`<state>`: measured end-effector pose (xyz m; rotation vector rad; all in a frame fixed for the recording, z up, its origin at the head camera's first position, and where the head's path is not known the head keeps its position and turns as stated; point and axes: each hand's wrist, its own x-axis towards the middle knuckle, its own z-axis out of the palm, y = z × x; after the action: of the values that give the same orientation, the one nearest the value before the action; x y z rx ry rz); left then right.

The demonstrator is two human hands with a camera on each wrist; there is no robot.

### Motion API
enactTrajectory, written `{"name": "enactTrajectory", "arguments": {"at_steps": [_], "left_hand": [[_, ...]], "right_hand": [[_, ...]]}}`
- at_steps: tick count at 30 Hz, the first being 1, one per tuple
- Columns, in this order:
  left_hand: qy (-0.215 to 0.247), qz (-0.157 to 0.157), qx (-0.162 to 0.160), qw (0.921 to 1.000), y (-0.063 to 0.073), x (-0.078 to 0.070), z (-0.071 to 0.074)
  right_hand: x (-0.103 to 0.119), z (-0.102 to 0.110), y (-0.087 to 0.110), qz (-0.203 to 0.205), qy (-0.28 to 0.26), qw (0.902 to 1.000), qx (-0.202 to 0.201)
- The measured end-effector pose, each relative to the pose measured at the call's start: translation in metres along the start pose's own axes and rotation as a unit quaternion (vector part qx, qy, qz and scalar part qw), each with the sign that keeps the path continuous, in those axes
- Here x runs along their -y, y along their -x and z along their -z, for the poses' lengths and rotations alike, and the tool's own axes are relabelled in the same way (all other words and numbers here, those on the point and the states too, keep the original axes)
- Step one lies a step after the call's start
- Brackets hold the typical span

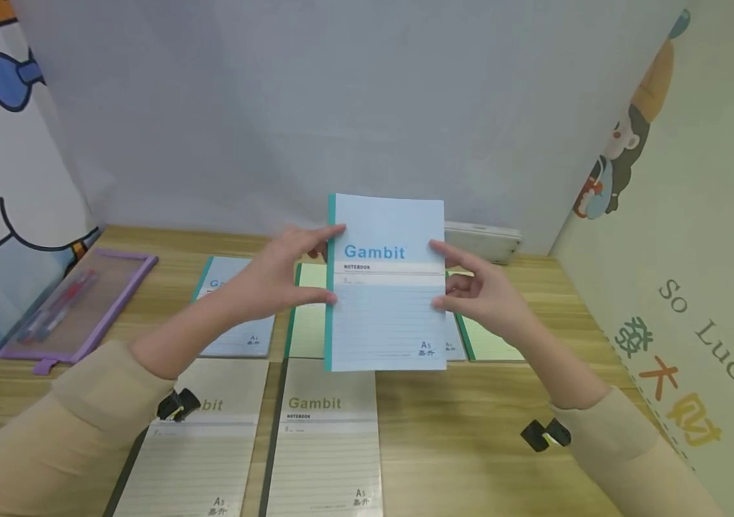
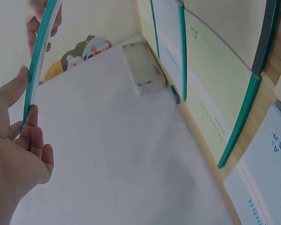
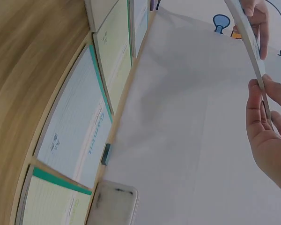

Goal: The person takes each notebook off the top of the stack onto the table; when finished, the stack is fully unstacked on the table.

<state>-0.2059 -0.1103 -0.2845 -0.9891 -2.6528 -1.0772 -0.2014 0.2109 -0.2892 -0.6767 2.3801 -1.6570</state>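
Observation:
A light blue Gambit notebook (image 1: 386,316) with a teal spine is held upright above the table, its cover facing the head camera. At its spine side, my left hand (image 1: 276,269) pinches the edge between thumb and fingers. My right hand (image 1: 480,291) grips the opposite edge the same way. Behind it on the table lie another blue notebook (image 1: 238,337), a green notebook (image 1: 307,327), a partly hidden blue notebook (image 3: 75,126) and a second green notebook (image 1: 486,341). Nearer are two cream notebooks with dark spines, one at left (image 1: 199,459) and one in the middle (image 1: 324,459).
A purple-edged mesh pouch (image 1: 123,301) with pens (image 1: 59,305) inside lies at the left. Against the grey back wall (image 1: 276,108) stands a whitish box-shaped object (image 1: 482,240). A small dark block (image 3: 106,153) sits at the table's back edge. Printed walls flank both sides.

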Motion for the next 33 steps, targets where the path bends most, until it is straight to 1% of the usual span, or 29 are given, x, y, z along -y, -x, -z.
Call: {"name": "enactTrajectory", "arguments": {"at_steps": [7,12,14,17,20,23,26,29,33], "left_hand": [[-0.007,-0.018,0.014,0.9997,0.005,-0.023,-0.03],[0.002,-0.027,0.037,0.9989,0.008,-0.032,-0.053],[0.001,-0.028,0.045,0.9986,0.009,-0.033,-0.064],[0.002,-0.02,0.059,0.998,0.012,-0.033,-0.082],[0.005,-0.002,0.082,0.9966,0.015,-0.032,-0.099],[0.005,0.022,0.102,0.9945,0.018,-0.03,-0.114],[0.004,0.041,0.119,0.9921,0.021,-0.027,-0.127],[0.015,0.057,0.137,0.9888,0.025,-0.022,-0.138],[0.025,0.062,0.156,0.9855,0.029,-0.015,-0.149]], "right_hand": [[-0.008,0.017,0.038,-0.008,0.039,0.9989,0.025],[-0.016,0.029,0.06,0.006,0.07,0.9966,0.043],[-0.021,0.033,0.068,-0.001,0.08,0.9953,0.055],[-0.031,0.036,0.08,-0.026,0.082,0.9929,0.083],[-0.043,0.036,0.091,-0.053,0.07,0.9898,0.112],[-0.056,0.035,0.099,-0.058,0.058,0.9876,0.134],[-0.066,0.033,0.104,-0.065,0.057,0.9852,0.148],[-0.076,0.029,0.107,-0.074,0.069,0.9822,0.158],[-0.088,0.023,0.11,-0.077,0.096,0.9789,0.163]]}}
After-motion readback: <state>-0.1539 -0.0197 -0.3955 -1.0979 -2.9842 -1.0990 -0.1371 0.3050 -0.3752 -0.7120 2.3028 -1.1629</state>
